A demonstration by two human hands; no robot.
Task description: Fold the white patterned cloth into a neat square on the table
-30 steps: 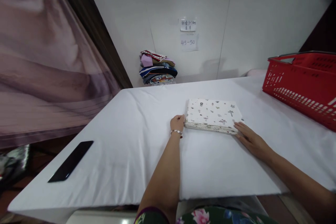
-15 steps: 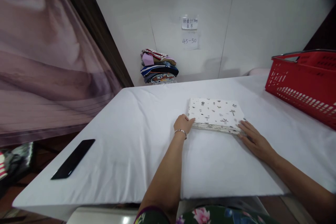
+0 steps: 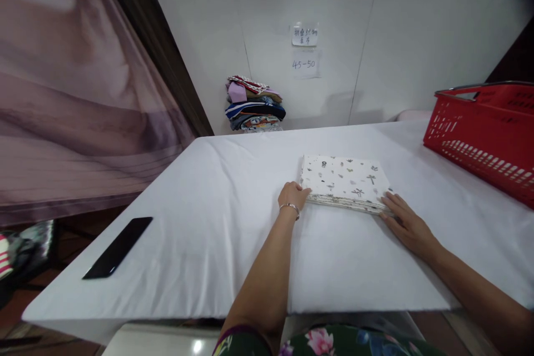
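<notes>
A folded white cloth [image 3: 344,179] with small grey and green prints lies flat on the white-covered table [image 3: 187,222], its layered edge facing me. My left hand [image 3: 293,196] grips its near left corner, thumb on top and the other fingers curled at the side, partly hidden. At the near right corner is my right hand [image 3: 406,225], with fingers on the top and the thumb along the layered edge, holding that corner.
A black phone-like slab [image 3: 119,247] lies at the table's left. On the right stands a red plastic basket [image 3: 484,139]. Several folded fabrics [image 3: 255,105] are stacked by the back wall, below two paper notes [image 3: 306,61]. A pinkish curtain [image 3: 83,94] hangs at left.
The view has shifted very slightly. Both hands stay at the same corners of the folded cloth, which has not visibly moved on the table.
</notes>
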